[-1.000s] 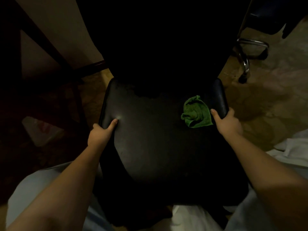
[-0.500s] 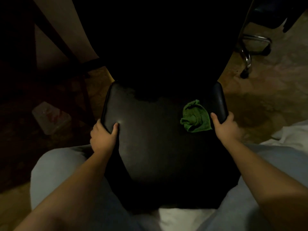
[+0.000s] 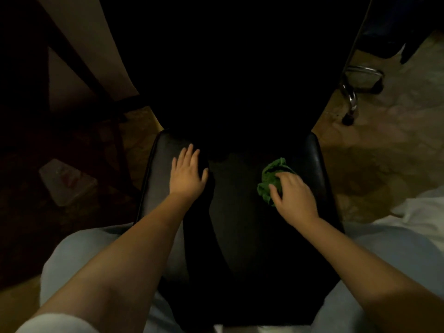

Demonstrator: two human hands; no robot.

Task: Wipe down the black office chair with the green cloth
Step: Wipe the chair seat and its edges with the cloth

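Both hands have left the seat's side edges since the earlier frames and now lie on top of the seat. Filling the middle of the frame, the black office chair (image 3: 240, 224) faces the camera, its backrest a dark mass in the upper centre and its glossy seat running down to the lower centre. Pale-clad knees (image 3: 396, 255) flank the seat at lower left and lower right. Mottled floor (image 3: 396, 145) shows at the right, and at the upper right stands a second chair's chrome base (image 3: 353, 102) with a caster. At the left, in shadow, lies a pale plastic-looking packet (image 3: 67, 181); what it is cannot be told. The left hand (image 3: 187, 174) rests flat on the upper left part of the seat, palm down, fingers spread and straight, holding nothing. The right hand (image 3: 293, 195) lies on the right side of the seat with fingers curled over the green cloth (image 3: 271, 174), pressing on its near part; whether it actually grips the cloth cannot be told. The cloth is crumpled, touching the seat, near the right edge and just in front of the backrest
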